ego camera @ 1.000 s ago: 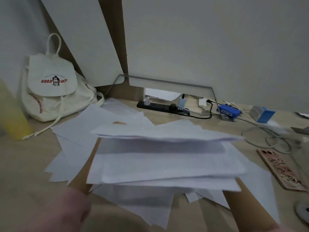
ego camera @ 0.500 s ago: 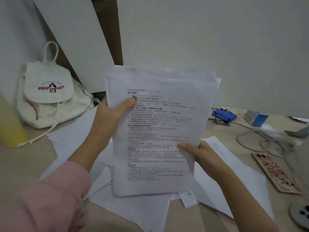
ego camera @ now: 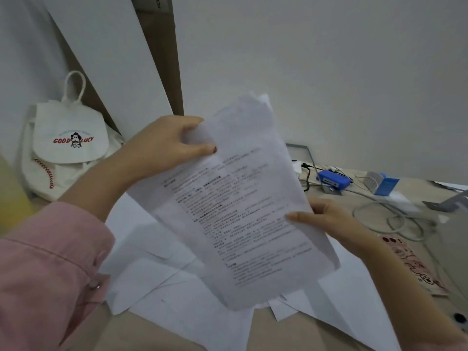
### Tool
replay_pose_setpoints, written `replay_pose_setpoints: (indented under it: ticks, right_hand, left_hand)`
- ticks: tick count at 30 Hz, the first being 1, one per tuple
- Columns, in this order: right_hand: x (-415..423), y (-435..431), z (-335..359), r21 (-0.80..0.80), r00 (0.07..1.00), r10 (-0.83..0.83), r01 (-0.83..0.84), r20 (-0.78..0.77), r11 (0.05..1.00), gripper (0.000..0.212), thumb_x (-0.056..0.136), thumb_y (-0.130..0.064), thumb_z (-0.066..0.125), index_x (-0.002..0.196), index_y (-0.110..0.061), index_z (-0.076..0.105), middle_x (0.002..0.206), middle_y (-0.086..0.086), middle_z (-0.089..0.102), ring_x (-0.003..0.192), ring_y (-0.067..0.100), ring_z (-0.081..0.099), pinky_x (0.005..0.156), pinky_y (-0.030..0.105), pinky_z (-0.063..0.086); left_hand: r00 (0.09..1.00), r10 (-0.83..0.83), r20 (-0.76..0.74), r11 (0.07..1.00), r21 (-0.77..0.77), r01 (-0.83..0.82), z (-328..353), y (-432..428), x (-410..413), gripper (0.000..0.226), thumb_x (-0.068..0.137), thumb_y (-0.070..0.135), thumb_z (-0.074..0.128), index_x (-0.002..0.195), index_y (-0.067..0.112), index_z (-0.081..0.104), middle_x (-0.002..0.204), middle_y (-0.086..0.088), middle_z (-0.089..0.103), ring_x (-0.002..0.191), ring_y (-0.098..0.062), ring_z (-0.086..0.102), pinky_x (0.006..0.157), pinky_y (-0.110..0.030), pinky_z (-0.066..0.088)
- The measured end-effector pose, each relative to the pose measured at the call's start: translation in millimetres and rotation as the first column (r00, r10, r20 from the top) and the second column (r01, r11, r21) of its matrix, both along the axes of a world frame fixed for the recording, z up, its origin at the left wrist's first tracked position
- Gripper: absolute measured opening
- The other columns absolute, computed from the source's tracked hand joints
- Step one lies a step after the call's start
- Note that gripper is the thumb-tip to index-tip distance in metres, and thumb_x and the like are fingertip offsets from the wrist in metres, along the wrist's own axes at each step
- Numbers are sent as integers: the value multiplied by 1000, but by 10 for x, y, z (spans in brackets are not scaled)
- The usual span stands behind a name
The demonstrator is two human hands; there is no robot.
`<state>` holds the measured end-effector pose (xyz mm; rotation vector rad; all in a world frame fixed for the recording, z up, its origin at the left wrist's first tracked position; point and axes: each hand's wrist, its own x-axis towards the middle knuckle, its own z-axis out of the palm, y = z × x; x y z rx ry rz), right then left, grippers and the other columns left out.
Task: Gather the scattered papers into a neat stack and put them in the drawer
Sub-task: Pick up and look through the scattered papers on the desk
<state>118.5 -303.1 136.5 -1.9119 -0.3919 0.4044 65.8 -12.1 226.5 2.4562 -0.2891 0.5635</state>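
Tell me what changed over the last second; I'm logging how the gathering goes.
The sheaf of papers, held flat and low a second ago, was swung upright, printed side toward the camera, then tilted with its top to the right. The left hand moved up to its top left corner; the right hand grips its right edge. Loose sheets, backpack and phone stayed put.

Pink buttoned left sleeve (ego camera: 50,269)

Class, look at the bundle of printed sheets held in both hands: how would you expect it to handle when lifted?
The bundle of sheets probably flops: its lower corner sags. It looks light, since the left hand and right hand pinch only its edges. Uneven top edges suggest sheets may slide apart.
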Motion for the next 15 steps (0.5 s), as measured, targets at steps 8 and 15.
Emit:
replay_pose_setpoints:
  ticks: [8, 15]
  right_hand:
    - [-26, -254, -301, 416, 977, -47, 131, -208, 900, 86, 28, -41, 93, 103, -13, 63, 97, 6, 75, 91, 24, 72, 67, 28, 59]
    - [-116, -54, -456, 506, 985, -92, 154, -145, 849, 72, 30, -34, 93, 97, -21, 70, 94, 2, 76, 83, 21, 73, 63, 30, 59]
  left_hand:
    - [989, 144, -42, 789, -598, -140, -834, 267, -142, 14, 83, 31, 63, 96, 34, 60, 76, 24, 68, 71, 8, 65, 63, -15, 49]
    - [990, 35, -138, 588, -798, -132, -1413, 292, -195, 37, 71, 26, 69, 106, 34, 60, 99, 14, 69, 89, -3, 67, 70, -22, 53]
